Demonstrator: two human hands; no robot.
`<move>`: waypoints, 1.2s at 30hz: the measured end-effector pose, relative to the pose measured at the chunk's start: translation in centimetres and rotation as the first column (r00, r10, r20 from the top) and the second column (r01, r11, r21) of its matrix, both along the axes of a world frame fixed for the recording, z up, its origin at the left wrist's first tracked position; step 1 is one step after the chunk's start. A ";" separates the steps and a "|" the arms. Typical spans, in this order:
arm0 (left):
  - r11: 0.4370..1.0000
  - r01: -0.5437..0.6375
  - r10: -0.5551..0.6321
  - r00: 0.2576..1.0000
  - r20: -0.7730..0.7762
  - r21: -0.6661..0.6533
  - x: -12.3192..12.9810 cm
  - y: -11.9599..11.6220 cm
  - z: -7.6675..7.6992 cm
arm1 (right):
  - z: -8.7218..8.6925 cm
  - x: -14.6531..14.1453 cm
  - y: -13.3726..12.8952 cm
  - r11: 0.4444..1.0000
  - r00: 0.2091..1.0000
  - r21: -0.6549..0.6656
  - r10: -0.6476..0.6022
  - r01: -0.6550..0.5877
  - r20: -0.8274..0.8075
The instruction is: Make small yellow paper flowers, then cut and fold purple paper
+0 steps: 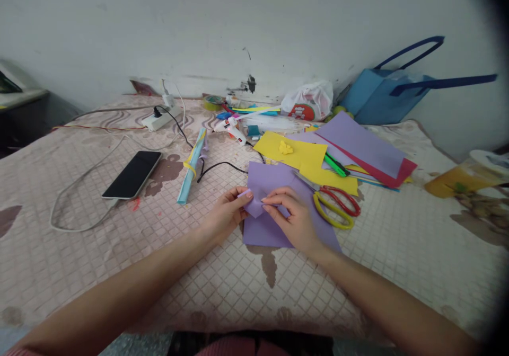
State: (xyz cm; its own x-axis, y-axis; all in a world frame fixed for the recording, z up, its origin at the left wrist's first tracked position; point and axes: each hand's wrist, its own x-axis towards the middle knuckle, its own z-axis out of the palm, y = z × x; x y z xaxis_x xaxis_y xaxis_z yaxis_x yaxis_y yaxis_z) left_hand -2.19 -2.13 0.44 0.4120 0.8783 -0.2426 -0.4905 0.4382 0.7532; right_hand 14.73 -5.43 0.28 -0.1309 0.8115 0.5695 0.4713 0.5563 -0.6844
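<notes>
Between my two hands is a small piece of purple paper [256,208], held just above a larger purple sheet [265,234] on the table. My left hand [234,207] pinches its left side between thumb and fingers. From the right, the fingertips of my right hand [289,213] close on its edge. Scissors [334,207] with red and yellow handles lie beside my right hand, their blades resting on the purple sheet. Beyond the hands, a small yellow paper flower [285,147] sits on yellow paper [306,154].
A green cutter [336,164] lies near stacked purple and red sheets [361,144]. A white glue gun [233,129], a rolled blue paper [191,168] and a phone [133,175] on its cable lie left. A drink cup [465,176] and blue bag [385,96] stand right.
</notes>
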 end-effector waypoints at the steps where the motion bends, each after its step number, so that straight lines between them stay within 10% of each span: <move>1: 1.000 -0.005 0.005 1.000 -0.003 -0.003 0.0 0.0 0.0 | 0.0 0.0 -0.1 1.000 1.000 0.020 -0.005 0.005 0.018; 16: 0.999 0.051 -0.051 0.999 -0.011 -0.009 -0.4 0.3 0.2 | 0.4 0.1 -0.2 0.994 0.998 0.113 0.000 -0.007 0.060; 36: 0.975 0.222 -0.222 0.973 -0.063 -0.010 -1.0 0.5 0.4 | 0.9 0.9 0.0 0.993 0.997 -0.089 0.080 -0.080 -0.003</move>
